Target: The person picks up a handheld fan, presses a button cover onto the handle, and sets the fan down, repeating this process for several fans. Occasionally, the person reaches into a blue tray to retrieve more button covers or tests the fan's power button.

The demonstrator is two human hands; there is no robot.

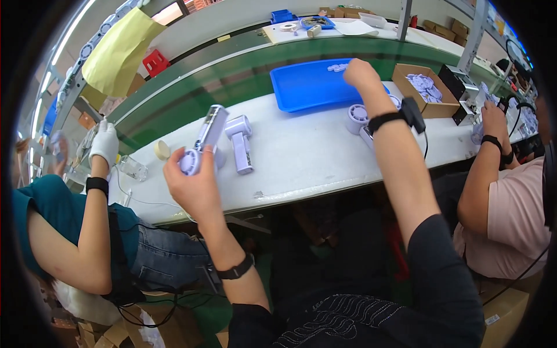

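My left hand (196,184) is closed around the round head of a lavender handheld fan (190,162). The fan's handle (212,126) points up and away, with its inside showing. Beside it on the table lies a second lavender fan (239,144), its handle also uncovered. My right hand (361,74) reaches over the right part of a blue tray (307,95), fingers curled down next to small lavender parts (337,68). Whatever those fingertips pinch is hidden. Below my right forearm stand more lavender fans (356,118), partly covered by the arm.
A cardboard box (419,87) of lavender pieces sits right of the tray, beside a black-and-silver device (458,93). A roll of tape (162,151) and a clear bottle (133,168) lie at left. Co-workers sit on both sides. A green belt (243,81) runs behind the white table (301,156).
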